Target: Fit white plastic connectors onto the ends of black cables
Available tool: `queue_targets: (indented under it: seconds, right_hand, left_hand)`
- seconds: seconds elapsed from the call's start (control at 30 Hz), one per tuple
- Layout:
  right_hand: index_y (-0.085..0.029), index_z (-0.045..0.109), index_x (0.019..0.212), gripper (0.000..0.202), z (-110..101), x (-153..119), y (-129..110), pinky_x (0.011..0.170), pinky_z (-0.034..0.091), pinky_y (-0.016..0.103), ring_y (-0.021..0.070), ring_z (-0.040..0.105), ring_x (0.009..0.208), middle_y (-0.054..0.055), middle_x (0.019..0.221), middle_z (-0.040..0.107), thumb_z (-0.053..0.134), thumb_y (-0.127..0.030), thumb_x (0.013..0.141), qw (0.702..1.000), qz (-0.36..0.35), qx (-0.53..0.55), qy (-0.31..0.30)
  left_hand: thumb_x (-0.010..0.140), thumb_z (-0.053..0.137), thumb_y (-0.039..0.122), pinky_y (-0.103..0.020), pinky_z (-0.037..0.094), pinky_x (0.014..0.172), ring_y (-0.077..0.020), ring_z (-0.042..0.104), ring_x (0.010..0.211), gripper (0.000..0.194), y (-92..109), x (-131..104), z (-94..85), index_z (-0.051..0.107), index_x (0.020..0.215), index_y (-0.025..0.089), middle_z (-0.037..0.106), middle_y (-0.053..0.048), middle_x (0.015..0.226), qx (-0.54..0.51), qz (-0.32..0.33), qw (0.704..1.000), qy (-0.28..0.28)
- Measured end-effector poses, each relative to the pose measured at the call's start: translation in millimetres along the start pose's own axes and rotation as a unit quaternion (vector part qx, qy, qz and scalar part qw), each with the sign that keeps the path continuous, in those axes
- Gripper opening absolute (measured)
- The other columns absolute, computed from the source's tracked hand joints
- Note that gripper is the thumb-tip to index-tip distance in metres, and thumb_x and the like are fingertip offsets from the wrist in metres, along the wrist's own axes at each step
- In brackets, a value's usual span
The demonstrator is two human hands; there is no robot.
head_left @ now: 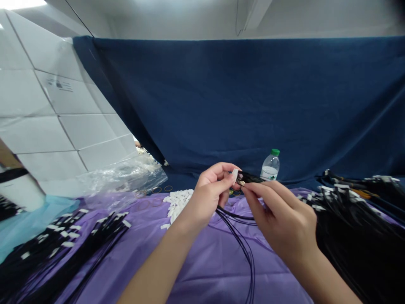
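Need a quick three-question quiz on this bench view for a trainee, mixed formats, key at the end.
1. True or false: the cap on the clear bottle is blue.
2. What colour is the cloth under the heap of loose white pieces?
a) orange
b) purple
c) red
3. Fill in: the small white tab is pinched between the thumb and fingers of the ____ hand.

Key: 1 false (it is green); 2 b; 3 left.

One head cam, so no shared view
I'm looking forward and down past the hands (247, 194), close up.
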State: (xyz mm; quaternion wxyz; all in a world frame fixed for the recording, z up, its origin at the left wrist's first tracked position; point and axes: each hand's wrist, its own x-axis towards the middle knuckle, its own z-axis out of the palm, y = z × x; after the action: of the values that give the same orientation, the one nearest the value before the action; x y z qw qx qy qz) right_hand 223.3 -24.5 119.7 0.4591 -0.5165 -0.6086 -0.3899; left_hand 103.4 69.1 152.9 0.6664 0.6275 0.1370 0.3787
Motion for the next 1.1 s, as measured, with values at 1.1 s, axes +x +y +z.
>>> queue_targets:
  seconds: [1.1]
  right_hand:
    - [-0.020,0.066,0.076,0.012,16.7,-0.8,-21.3,0.048,0.033,0.021,0.0106,0.049,0.058,-0.001,0.067,0.060,0.056,-0.023,0.082,0.871,0.323,0.285,-0.235]
  left_hand:
    - [0.080,0.062,0.027,-0.016,0.015,0.035,0.0010,0.034,0.041,0.020,-1.2,7.6,-6.1,0.056,0.097,0.019,0.047,0.003,0.085,-0.126,-0.015,0.978,0.165]
